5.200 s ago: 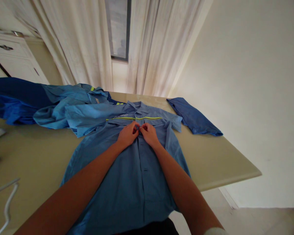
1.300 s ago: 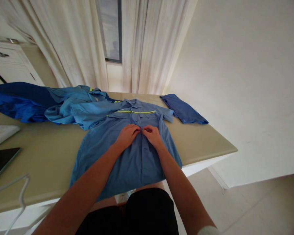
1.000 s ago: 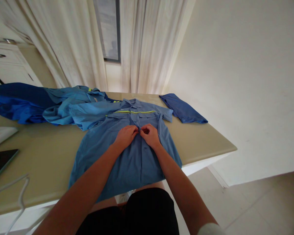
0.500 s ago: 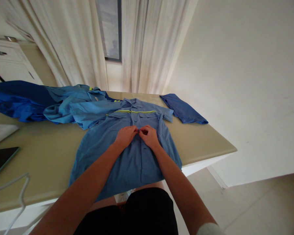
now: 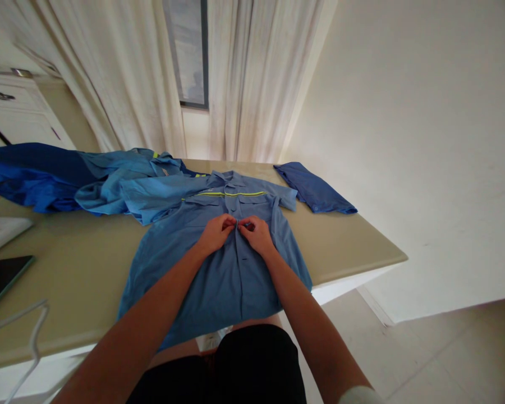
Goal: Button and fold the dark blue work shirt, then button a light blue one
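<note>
A blue short-sleeved work shirt point(image 5: 210, 275) with a yellow stripe across the chest lies face up, its collar pointing away from me and its hem over the table's near edge. My left hand point(image 5: 217, 232) pinches the front placket from the left, below the chest pockets. Close against it, my right hand point(image 5: 256, 233) pinches the same placket from the right. The fingertips of both nearly meet there. Any button between them is hidden by my fingers. A buttonhole shows lower down the placket.
On the tabletop point(image 5: 88, 269), crumpled blue garments point(image 5: 105, 177) lie at the left, touching the shirt's sleeve. A folded dark-blue garment point(image 5: 315, 188) lies at the back right. A dark tablet-like device point(image 5: 2, 275), a white box-like object point(image 5: 4, 231) and a white cable point(image 5: 36, 336) are at the left.
My fingertips have shifted slightly at the placket, and the fabric edge between them now stands up a little. Both hands remain at the same spot on the shirt.
</note>
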